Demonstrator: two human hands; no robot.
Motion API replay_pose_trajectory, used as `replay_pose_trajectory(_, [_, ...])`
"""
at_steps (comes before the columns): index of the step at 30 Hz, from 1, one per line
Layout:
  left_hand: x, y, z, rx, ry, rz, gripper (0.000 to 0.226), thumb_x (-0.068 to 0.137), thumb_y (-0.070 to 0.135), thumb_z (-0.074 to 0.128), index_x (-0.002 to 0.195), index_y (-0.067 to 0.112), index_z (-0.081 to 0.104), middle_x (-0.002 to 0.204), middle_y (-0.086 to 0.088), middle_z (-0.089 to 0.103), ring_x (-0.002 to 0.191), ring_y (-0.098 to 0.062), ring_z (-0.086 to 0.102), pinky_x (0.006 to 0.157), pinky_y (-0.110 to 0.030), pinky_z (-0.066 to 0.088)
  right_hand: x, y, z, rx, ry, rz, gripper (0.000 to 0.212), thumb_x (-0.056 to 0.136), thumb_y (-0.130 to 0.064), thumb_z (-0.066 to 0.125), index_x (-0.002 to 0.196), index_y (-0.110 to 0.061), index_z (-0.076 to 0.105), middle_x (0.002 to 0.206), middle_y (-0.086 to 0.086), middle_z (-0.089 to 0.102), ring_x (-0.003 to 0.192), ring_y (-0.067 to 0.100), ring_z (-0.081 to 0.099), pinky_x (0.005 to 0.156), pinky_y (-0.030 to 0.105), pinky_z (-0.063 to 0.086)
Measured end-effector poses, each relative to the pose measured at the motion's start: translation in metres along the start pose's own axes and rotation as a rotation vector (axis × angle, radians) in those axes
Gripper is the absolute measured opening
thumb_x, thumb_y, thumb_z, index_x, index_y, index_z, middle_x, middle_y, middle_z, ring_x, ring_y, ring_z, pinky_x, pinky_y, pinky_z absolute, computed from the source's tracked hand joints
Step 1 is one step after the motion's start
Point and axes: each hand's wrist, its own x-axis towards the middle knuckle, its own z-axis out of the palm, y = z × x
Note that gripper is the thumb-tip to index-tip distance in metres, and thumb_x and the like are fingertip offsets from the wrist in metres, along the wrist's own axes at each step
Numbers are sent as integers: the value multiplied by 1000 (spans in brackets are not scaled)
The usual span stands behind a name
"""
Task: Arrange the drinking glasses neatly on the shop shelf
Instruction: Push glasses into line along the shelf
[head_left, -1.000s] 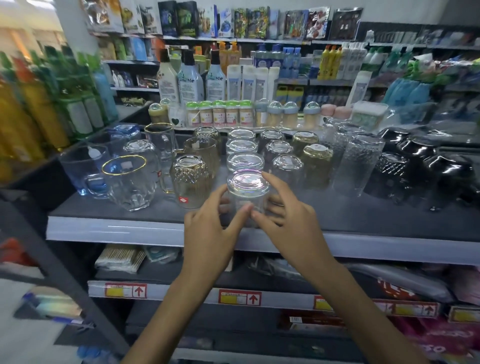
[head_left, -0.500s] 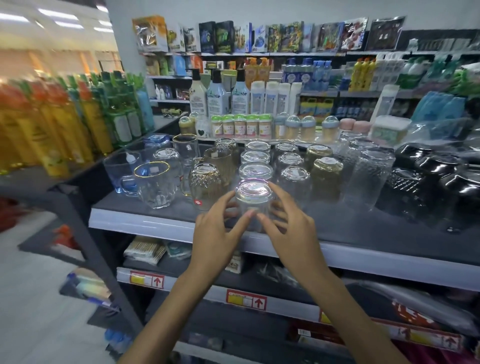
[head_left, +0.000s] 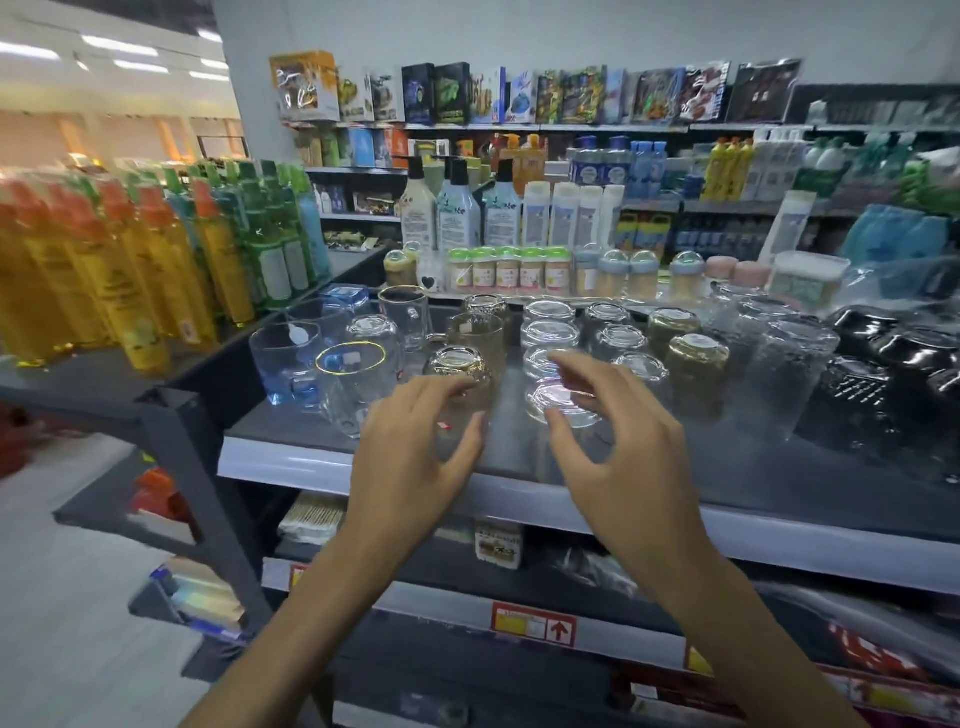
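Many upturned empty glasses (head_left: 549, 333) on shelf (head_left: 727, 470)

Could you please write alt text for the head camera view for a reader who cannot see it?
A person's left hand and right hand hover, fingers loosely spread and holding nothing, over the front of a dark shop shelf. Beyond them stand rows of upside-down clear glasses, amber glasses and a gold-rimmed mug, with bottles behind.

Clear glasses (head_left: 550, 332) stand beside amber-tinted ones (head_left: 696, 364), a gold-rimmed mug (head_left: 350, 387), a blue mug (head_left: 283, 364) and black ribbed glasses (head_left: 852, 395) on the dark grey shelf (head_left: 727, 467).
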Motion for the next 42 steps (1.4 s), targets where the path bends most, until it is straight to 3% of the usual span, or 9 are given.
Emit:
replay_pose_trajectory(6, [44,-29,-5,217,-256,26,66,86,52,62,145,24,51,141,-6,52,129,-27,51,105,-42,47,39,-19,48,-124,-216,155,55,94,-13,66,144,-30,51,131,-7,61,117,12,59,103,35,49])
replay_pose_trajectory(10, [64,-41,4,412,-506,51,80,85,52,65,155,30,34,151,-8,41,129,-32,53,99,-42,49,51,-18,71,-340,-418,297,66,96,-9,61,156,-19,34,146,6,49,133,28,51,110,40,41])
replay_pose_trajectory(15, [77,-43,5,428,-612,40,84,88,42,68,158,33,24,145,-10,41,124,-35,56,89,-42,50,60,-20,84,-464,-561,404,56,90,-3,60,143,-11,42,129,12,54,122,34,54,90,38,43])
replay_pose_trajectory(19, [85,-45,5,370,-614,15,81,83,33,77,153,35,34,131,-8,45,116,-34,59,82,-39,49,59,-20,92,-476,-629,457,52,89,-6,61,138,-6,43,124,16,53,117,38,55,82,37,41])
replay_pose_trajectory(24, [75,-45,6,259,-517,-1,68,83,26,74,146,36,49,131,-4,50,119,-30,57,89,-43,53,45,-22,102,-450,-527,487,73,92,-6,58,155,-8,22,138,15,42,126,40,51,98,47,47])
replay_pose_trajectory(29, [69,-38,-4,191,-366,121,64,84,22,74,144,35,56,141,-3,53,125,-30,51,97,-45,48,36,-18,114,-403,-371,482,92,93,-10,60,163,-18,2,149,9,27,124,35,52,98,46,48])
replay_pose_trajectory(33, [75,-31,-27,184,-248,244,61,81,18,79,139,26,62,140,-7,57,122,-33,52,97,-45,48,38,-21,118,-194,-179,423,94,92,-19,68,164,-24,9,157,1,28,136,21,44,100,27,38])
replay_pose_trajectory(39, [102,-33,-73,-13,-367,407,62,81,28,85,139,31,64,144,5,56,130,-15,45,106,-20,30,59,-33,100,33,-57,390,106,74,-26,88,157,-41,24,157,-11,40,138,7,43,107,26,43])
replay_pose_trajectory(42, [115,-28,-95,-241,-375,354,55,84,19,84,135,30,66,138,15,61,131,-2,51,111,-17,37,64,-47,89,2,41,357,98,67,-43,90,148,-37,36,144,-11,51,128,8,52,102,28,46])
